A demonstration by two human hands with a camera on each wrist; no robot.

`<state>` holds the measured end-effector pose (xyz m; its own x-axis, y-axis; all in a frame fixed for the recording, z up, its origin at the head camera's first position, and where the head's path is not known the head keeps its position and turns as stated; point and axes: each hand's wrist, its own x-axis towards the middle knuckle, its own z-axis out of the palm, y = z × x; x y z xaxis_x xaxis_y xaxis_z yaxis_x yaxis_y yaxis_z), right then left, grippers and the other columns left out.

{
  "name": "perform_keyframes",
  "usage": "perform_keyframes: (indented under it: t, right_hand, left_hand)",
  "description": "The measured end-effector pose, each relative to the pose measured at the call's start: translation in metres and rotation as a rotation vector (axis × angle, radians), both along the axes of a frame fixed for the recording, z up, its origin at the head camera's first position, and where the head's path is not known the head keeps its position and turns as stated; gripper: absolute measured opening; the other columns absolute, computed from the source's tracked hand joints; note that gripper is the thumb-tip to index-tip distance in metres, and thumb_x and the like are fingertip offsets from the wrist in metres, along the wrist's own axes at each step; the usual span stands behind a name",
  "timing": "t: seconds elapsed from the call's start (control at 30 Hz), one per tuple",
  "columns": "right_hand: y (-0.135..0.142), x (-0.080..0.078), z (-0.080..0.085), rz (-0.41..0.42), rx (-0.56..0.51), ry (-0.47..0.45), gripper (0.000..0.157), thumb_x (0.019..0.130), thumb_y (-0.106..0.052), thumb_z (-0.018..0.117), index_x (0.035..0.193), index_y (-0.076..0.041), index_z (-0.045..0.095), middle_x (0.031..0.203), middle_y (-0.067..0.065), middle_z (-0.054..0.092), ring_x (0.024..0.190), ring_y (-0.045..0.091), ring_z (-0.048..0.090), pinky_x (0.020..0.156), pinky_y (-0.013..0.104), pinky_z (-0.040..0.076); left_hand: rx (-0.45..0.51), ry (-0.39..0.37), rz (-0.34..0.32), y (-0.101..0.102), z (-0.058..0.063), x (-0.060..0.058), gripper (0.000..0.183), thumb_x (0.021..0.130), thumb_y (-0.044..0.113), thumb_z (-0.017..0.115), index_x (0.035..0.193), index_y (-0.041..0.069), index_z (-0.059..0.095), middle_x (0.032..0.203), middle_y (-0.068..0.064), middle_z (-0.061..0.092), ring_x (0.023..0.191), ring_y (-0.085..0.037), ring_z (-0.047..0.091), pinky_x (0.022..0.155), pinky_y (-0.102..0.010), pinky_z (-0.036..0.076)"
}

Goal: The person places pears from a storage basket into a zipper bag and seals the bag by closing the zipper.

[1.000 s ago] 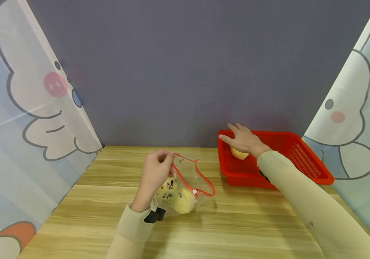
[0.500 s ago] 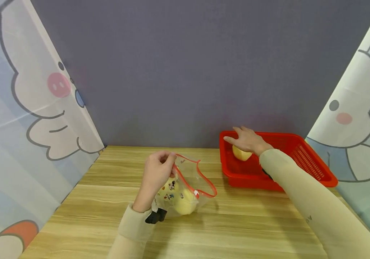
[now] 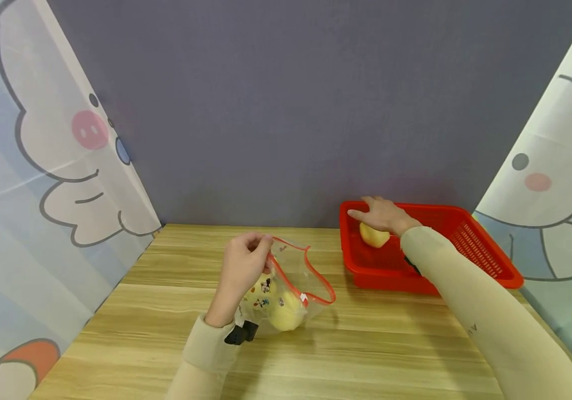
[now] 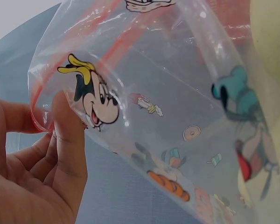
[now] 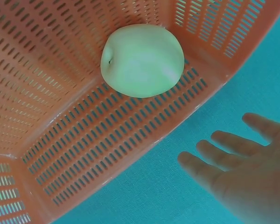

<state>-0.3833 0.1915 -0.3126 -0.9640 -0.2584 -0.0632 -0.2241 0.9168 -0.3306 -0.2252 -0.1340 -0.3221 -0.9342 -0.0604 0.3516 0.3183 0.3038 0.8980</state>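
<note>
In the head view, my left hand (image 3: 239, 272) pinches the rim of a clear zip bag (image 3: 293, 264) with a red zip edge and printed cartoon figures. The bag's mouth gapes to the right, and yellow apples (image 3: 286, 315) lie inside it. Seen from the left wrist, thumb and fingers of the left hand (image 4: 46, 163) grip the red edge. My right hand (image 3: 384, 216) reaches over the left part of a red basket (image 3: 391, 282), fingers spread. Below it a yellow apple (image 5: 142, 60) rests in the basket, apart from the extended fingers of the right hand (image 5: 256, 172).
The wooden table (image 3: 165, 333) carries the bag at its middle and the basket at its back right. A grey panel (image 3: 265, 111) rises behind it. Printed curtains (image 3: 55, 222) hang on both sides.
The head view has shifted slightly. My right hand has moved a little down and right over the basket, and the apple below it shows more. The left hand keeps its hold on the bag.
</note>
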Motion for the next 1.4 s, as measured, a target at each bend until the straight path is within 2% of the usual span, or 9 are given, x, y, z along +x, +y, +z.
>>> perform_keyframes:
  t: [0.43,0.67,0.93,1.1,1.3,1.4]
  right_hand:
    - [0.008,-0.008,-0.004,0.005,0.026,-0.03,0.091,0.099,-0.067,0.043,0.158,0.001,0.027,0.159,0.032,0.026,0.144,0.051,0.025,0.116,0.069,0.024]
    - [0.013,-0.008,-0.014,0.012,0.039,-0.069,0.087,0.101,-0.06,0.045,0.156,0.006,0.028,0.158,0.033,0.029,0.143,0.052,0.029,0.116,0.068,0.026]
    - [0.013,-0.012,-0.029,0.072,0.048,-0.154,0.08,0.102,-0.048,0.05,0.153,0.011,0.031,0.156,0.032,0.033,0.142,0.05,0.033,0.119,0.063,0.025]
    - [0.016,-0.013,-0.033,0.082,0.074,-0.154,0.08,0.098,-0.047,0.055,0.148,0.012,0.038,0.151,0.035,0.039,0.137,0.051,0.037,0.115,0.064,0.031]
    - [0.021,-0.011,-0.036,0.061,0.064,-0.168,0.079,0.094,-0.043,0.061,0.146,0.013,0.04,0.15,0.039,0.031,0.138,0.053,0.03,0.114,0.066,0.032]
    - [0.022,-0.012,-0.038,0.069,0.071,-0.197,0.078,0.094,-0.041,0.064,0.148,0.01,0.039,0.15,0.039,0.028,0.136,0.052,0.033,0.112,0.066,0.034]
  left_hand:
    - [0.004,0.007,0.0,0.001,0.001,0.001,0.02,0.102,0.016,0.062,0.096,0.001,0.075,0.064,-0.009,0.063,0.05,-0.023,0.064,0.049,-0.034,0.059]
    - [0.003,-0.003,-0.006,0.001,0.0,0.004,0.021,0.102,0.017,0.062,0.096,0.002,0.075,0.065,-0.009,0.063,0.05,-0.023,0.063,0.05,-0.041,0.06]
    - [0.016,-0.024,-0.003,0.002,0.001,0.006,0.021,0.102,0.016,0.062,0.097,0.001,0.075,0.065,-0.01,0.062,0.05,-0.021,0.064,0.049,-0.033,0.059]
    - [0.015,-0.016,-0.005,0.002,0.001,0.006,0.02,0.102,0.015,0.062,0.096,0.001,0.075,0.065,-0.009,0.062,0.05,-0.021,0.063,0.049,-0.033,0.059]
    - [0.006,-0.009,-0.012,0.003,0.0,0.005,0.02,0.102,0.014,0.061,0.094,0.001,0.074,0.064,-0.009,0.062,0.049,-0.021,0.063,0.048,-0.033,0.058]
    - [0.014,-0.011,-0.012,0.003,0.0,0.005,0.02,0.102,0.015,0.061,0.094,0.001,0.074,0.064,-0.01,0.061,0.049,-0.022,0.063,0.048,-0.034,0.058]
